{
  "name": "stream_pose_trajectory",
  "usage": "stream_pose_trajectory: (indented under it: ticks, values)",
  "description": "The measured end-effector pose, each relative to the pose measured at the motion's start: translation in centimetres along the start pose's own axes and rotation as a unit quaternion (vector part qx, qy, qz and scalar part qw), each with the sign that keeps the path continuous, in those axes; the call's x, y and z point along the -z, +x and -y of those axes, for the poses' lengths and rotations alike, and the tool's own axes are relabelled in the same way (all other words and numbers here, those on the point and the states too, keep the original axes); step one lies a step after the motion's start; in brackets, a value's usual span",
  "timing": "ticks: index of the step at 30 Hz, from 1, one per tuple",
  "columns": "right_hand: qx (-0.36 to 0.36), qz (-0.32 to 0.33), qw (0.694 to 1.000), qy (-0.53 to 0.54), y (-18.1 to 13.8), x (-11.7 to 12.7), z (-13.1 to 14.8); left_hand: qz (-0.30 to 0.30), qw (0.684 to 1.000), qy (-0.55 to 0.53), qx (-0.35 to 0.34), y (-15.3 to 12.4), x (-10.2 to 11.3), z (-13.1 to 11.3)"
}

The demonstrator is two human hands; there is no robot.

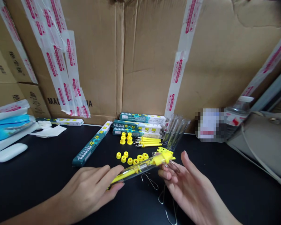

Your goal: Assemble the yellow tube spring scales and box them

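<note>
Here, clear tube [140,170] with yellow core, left fingers [112,172] pinching one end, right fingers [165,175] the other

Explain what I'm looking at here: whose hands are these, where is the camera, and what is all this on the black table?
There is no machine here. One camera worn on a person's head looks down at their own bare hands. The left hand grips a clear tube with a yellow rod and spring inside. The fingertips of the right hand meet its yellow end, but whether they grip it is unclear. On the black table lie loose yellow caps, yellow rods, empty clear tubes, wire hooks and green-and-white boxes. Behind stand cardboard cartons, with a water bottle at right.
</note>
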State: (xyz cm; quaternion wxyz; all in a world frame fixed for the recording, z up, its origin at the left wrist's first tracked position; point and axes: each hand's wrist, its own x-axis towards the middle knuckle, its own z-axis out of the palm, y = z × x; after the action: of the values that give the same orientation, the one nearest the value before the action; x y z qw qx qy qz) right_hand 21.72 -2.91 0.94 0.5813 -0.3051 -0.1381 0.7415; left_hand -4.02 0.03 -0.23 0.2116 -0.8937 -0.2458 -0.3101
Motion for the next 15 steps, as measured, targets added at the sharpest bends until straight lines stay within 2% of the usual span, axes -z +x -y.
stream_pose_trajectory:
  ticks: [4, 9, 13, 15]
  values:
    - [0.013, 0.011, 1.000, 0.017, 0.2, 0.4, -0.4, -0.010, 0.999, 0.031, -0.030, 0.4, 0.2, 0.0]
    - [0.008, 0.092, 0.995, -0.037, -0.1, 0.3, -1.0, 0.011, 0.989, 0.097, -0.111, 0.7, 0.3, 0.4]
    - [0.051, 0.056, 0.991, -0.108, -0.8, 0.1, -1.1, 0.019, 0.986, 0.087, -0.141, 1.3, 0.8, 0.5]
    - [0.064, 0.038, 0.990, -0.118, -0.9, 0.1, -1.0, 0.038, 0.994, 0.052, -0.090, 2.2, 1.1, 0.9]
